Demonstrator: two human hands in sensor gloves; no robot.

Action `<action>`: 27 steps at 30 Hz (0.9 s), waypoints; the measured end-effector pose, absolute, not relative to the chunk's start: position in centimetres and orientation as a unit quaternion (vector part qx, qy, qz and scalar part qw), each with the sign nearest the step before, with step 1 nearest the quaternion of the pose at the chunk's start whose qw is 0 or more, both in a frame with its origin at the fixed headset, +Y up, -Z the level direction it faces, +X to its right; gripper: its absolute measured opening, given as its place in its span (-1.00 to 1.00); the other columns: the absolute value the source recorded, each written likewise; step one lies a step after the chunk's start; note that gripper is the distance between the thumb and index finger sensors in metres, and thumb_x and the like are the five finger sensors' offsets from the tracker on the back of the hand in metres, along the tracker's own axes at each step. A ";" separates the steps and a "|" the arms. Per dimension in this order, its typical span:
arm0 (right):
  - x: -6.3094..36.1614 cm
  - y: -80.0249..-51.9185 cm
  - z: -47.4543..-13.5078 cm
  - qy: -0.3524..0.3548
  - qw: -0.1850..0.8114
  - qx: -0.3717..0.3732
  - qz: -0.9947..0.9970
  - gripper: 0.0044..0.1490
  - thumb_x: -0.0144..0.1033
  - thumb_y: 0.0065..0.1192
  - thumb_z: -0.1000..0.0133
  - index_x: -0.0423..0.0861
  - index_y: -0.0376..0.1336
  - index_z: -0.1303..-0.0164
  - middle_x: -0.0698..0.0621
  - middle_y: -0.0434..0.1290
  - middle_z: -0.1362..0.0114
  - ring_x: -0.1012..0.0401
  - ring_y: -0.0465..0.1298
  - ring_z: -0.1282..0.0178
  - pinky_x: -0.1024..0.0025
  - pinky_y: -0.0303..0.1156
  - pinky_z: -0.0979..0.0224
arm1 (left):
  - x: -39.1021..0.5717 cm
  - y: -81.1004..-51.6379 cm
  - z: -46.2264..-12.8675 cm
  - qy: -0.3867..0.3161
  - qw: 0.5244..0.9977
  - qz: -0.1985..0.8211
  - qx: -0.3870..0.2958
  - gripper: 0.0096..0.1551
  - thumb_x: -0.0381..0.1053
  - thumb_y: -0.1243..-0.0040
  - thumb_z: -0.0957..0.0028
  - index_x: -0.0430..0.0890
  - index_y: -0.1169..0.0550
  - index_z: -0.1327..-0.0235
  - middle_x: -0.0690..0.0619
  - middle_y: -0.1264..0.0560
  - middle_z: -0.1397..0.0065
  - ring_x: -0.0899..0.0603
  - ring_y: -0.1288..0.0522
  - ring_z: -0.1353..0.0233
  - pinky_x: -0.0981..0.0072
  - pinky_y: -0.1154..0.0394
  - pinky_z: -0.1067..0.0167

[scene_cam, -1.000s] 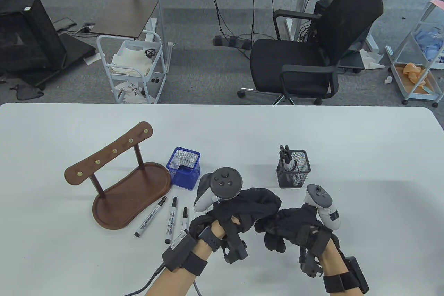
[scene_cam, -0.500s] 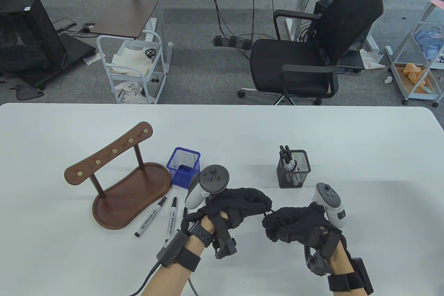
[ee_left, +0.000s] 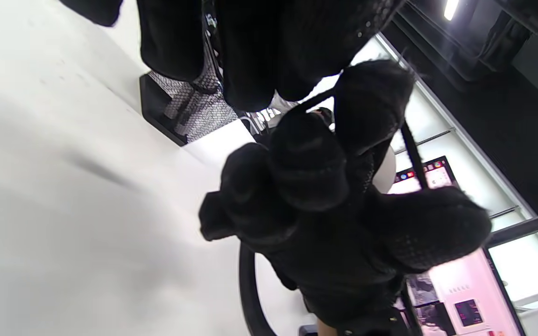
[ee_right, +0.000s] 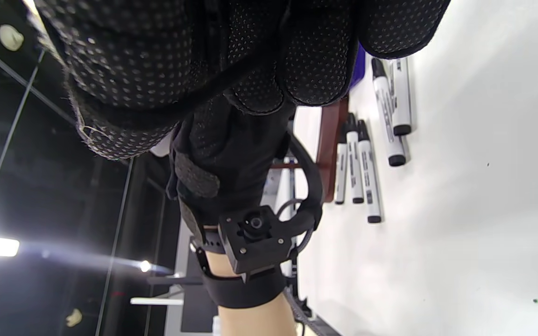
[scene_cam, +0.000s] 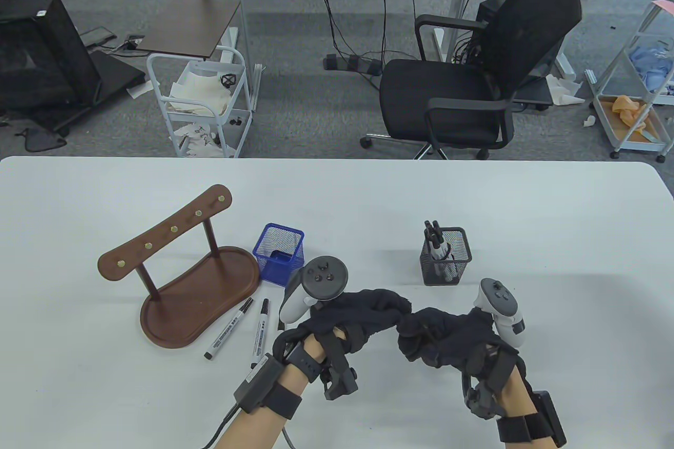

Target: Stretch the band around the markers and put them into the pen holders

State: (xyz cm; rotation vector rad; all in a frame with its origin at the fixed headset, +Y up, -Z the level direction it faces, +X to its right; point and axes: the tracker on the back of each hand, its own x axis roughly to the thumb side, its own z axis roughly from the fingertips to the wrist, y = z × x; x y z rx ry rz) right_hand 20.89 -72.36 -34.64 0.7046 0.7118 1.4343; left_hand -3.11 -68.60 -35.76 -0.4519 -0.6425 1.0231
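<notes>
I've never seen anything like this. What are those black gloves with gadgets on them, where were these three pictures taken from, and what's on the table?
No robot here: a person's left hand and right hand wear black sensor gloves, each with a grey tracker strapped on its back. One camera looks down at the white table; the other two sit on the wrists, seeing fingers close up. On the table stand a brown wooden hook stand, a blue mesh pen holder and a black mesh pen holder with markers inside; loose white markers lie nearby. The fingertips meet around a thin black band.
</notes>
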 end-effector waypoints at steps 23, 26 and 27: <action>21.8 -72.8 -34.9 0.303 0.608 0.257 0.687 -0.23 -0.11 0.61 -0.01 0.13 0.29 -0.44 -0.03 0.55 -0.41 -0.11 0.50 -0.33 -0.24 0.29 -0.46 | -9.6 -68.2 -33.3 -0.225 0.892 0.354 -0.166 -0.34 0.06 -0.21 -0.27 -0.16 -0.34 -0.57 -0.28 -0.36 -0.68 -0.54 -0.24 -0.63 -0.59 -0.10 -0.45; 21.9 -72.8 -34.9 0.304 0.606 0.254 0.690 -0.23 -0.11 0.61 -0.01 0.13 0.29 -0.44 -0.03 0.55 -0.41 -0.11 0.50 -0.33 -0.25 0.29 -0.46 | -11.6 -68.3 -33.2 -0.204 0.900 0.350 -0.162 -0.33 0.06 -0.22 -0.26 -0.16 -0.34 -0.57 -0.29 -0.36 -0.68 -0.54 -0.24 -0.63 -0.59 -0.10 -0.45; 21.9 -72.8 -34.9 0.305 0.604 0.254 0.691 -0.24 -0.11 0.60 -0.01 0.12 0.30 -0.43 -0.03 0.55 -0.40 -0.11 0.50 -0.33 -0.25 0.29 -0.45 | -12.1 -68.3 -33.2 -0.199 0.902 0.348 -0.159 -0.32 0.07 -0.22 -0.26 -0.16 -0.34 -0.57 -0.28 -0.36 -0.68 -0.54 -0.24 -0.63 -0.59 -0.10 -0.46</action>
